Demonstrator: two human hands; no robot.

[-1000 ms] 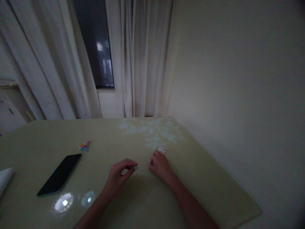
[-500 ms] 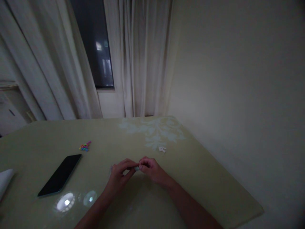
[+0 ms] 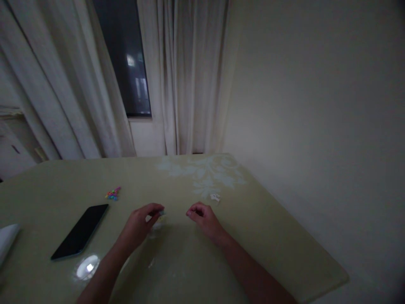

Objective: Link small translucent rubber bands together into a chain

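1. While the left hand (image 3: 137, 223) pinches a small pale piece (image 3: 162, 213) above the desk (image 3: 190, 266), the right hand (image 3: 204, 219) has its fingers narrowed together (whether around anything, one cannot tell).
2. White bits (image 3: 215, 197) lie beyond the right hand; colourful pieces (image 3: 113, 194) lie near the phone (image 3: 80, 232).

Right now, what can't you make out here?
All in the head view:
Small item in the left hand: tiny, partly covered by the fingers.
Right hand: curled fingers hide whether it holds anything.
White object: cut off by the left edge.
Colourful bits, white bits: too small to identify.
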